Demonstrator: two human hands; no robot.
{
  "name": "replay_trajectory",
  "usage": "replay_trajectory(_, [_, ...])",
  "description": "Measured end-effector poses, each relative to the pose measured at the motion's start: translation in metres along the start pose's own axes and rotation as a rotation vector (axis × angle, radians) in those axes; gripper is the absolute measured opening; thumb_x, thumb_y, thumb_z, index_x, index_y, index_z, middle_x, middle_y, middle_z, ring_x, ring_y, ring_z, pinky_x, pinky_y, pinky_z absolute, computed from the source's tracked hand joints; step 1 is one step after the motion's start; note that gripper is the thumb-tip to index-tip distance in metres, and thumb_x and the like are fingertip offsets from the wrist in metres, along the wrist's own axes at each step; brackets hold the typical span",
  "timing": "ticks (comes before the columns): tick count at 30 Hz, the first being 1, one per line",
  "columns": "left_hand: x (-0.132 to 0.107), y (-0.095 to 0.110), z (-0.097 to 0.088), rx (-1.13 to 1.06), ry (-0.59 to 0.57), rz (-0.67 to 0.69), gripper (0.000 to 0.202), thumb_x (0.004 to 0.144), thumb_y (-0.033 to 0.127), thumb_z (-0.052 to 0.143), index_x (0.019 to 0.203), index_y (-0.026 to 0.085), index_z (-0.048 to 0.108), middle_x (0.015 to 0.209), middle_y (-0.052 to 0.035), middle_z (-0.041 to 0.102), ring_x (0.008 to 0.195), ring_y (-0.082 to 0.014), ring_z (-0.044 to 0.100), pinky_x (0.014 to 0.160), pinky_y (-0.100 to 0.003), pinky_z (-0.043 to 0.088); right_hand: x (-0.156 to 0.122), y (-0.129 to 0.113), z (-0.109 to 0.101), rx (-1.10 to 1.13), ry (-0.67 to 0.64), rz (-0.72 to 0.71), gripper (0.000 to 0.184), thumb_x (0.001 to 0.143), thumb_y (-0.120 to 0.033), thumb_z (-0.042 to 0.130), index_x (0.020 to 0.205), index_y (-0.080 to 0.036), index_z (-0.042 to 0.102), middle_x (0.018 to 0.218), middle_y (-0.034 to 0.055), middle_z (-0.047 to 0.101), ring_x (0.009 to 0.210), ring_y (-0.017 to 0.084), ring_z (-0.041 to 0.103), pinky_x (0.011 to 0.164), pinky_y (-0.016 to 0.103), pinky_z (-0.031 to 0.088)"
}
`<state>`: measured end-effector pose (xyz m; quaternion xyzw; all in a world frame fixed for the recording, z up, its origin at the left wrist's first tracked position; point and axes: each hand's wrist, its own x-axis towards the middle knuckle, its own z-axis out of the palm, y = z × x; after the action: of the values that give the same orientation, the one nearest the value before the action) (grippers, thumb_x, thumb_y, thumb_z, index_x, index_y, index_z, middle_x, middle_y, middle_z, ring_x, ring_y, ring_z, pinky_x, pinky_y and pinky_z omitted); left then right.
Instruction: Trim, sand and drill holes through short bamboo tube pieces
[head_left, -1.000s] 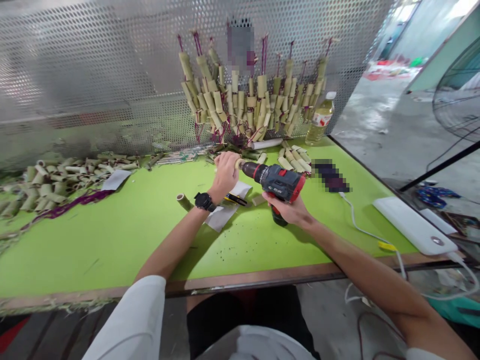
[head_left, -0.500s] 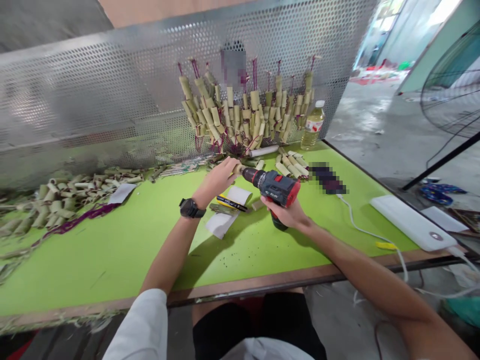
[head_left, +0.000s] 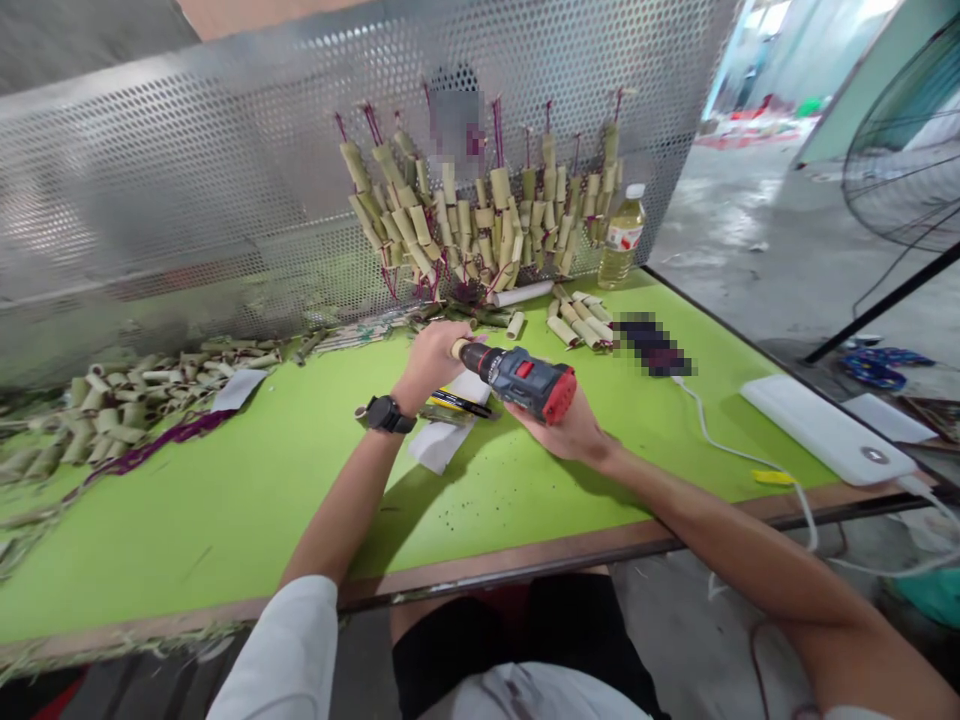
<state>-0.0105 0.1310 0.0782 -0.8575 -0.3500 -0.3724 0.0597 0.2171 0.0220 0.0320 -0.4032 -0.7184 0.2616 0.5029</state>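
Note:
My right hand (head_left: pixel 562 435) is wrapped around the handle of a dark grey and red cordless drill (head_left: pixel 525 382), whose chuck points up and to the left. At the drill's tip, my left hand (head_left: pixel 433 358) is closed on a short bamboo piece (head_left: pixel 457 348); only its pale end shows between the fingers and the chuck. Below the left hand lie a black and yellow pen-like tool (head_left: pixel 461 403) and a white paper (head_left: pixel 435 445) on the green tabletop (head_left: pixel 300 500). Dark specks are scattered in front of them.
Strung bamboo pieces (head_left: pixel 480 225) hang on the perforated metal panel (head_left: pixel 225 190). A heap of cut bamboo (head_left: pixel 112 405) and purple string (head_left: pixel 169 435) lie left. An oil bottle (head_left: pixel 622 240), more bamboo tubes (head_left: pixel 581 318) and a white power bank (head_left: pixel 825 425) with cable stand right.
The drill and my right hand have shifted left, and the drill's rear has swung slightly toward me. My left hand has moved a little left and down with the bamboo piece. The view has shifted slightly.

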Motion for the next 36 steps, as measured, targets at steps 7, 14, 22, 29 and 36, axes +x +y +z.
replay_trajectory(7, [-0.008, -0.001, 0.021, -0.024, 0.179, -0.132, 0.046, 0.105, 0.047, 0.056, 0.067, 0.024, 0.043, 0.063, -0.0008, 0.055, 0.064, -0.0183, 0.051, 0.070, -0.034, 0.041, 0.002, 0.000, -0.004, -0.065, -0.001, -0.058, 0.023, 0.094, -0.039, 0.071, 0.107, -0.021, 0.076, 0.096, 0.0105, 0.084, 0.085, 0.029, 0.077, 0.080, 0.040, 0.063])
replay_trajectory(14, [-0.009, 0.010, 0.032, -0.036, 0.332, -0.242, 0.056, 0.109, 0.052, 0.051, 0.065, 0.024, 0.034, 0.058, 0.0020, 0.046, 0.058, -0.0154, 0.042, 0.063, -0.034, 0.032, -0.001, 0.011, -0.005, 0.029, 0.008, -0.004, 0.027, 0.093, -0.042, 0.075, 0.110, -0.021, 0.079, 0.097, 0.0100, 0.084, 0.088, 0.031, 0.078, 0.079, 0.042, 0.065])
replay_trajectory(22, [-0.012, 0.014, 0.042, 0.015, 0.407, -0.355, 0.060, 0.113, 0.061, 0.039, 0.067, 0.024, 0.034, 0.058, 0.0022, 0.041, 0.057, -0.0147, 0.038, 0.059, -0.033, 0.027, -0.001, 0.011, -0.004, 0.047, 0.008, -0.023, 0.033, 0.095, -0.043, 0.075, 0.116, -0.018, 0.079, 0.106, 0.0115, 0.085, 0.091, 0.029, 0.078, 0.087, 0.042, 0.065])
replay_trajectory(29, [-0.014, 0.013, 0.042, -0.006, 0.373, -0.368, 0.057, 0.113, 0.059, 0.039, 0.069, 0.024, 0.034, 0.058, 0.0023, 0.042, 0.056, -0.0146, 0.039, 0.057, -0.032, 0.026, -0.001, 0.010, -0.005, 0.056, 0.009, 0.043, 0.030, 0.093, -0.043, 0.076, 0.110, -0.018, 0.079, 0.094, 0.0092, 0.083, 0.081, 0.027, 0.076, 0.083, 0.043, 0.065])
replay_trajectory(36, [-0.003, -0.009, 0.017, -0.002, 0.167, -0.162, 0.046, 0.105, 0.045, 0.060, 0.067, 0.023, 0.044, 0.060, 0.0019, 0.051, 0.059, -0.0156, 0.047, 0.064, -0.032, 0.036, 0.000, 0.016, -0.006, 0.096, 0.041, 0.048, 0.034, 0.092, -0.053, 0.077, 0.112, -0.026, 0.078, 0.107, 0.0099, 0.083, 0.099, 0.034, 0.079, 0.096, 0.055, 0.064])
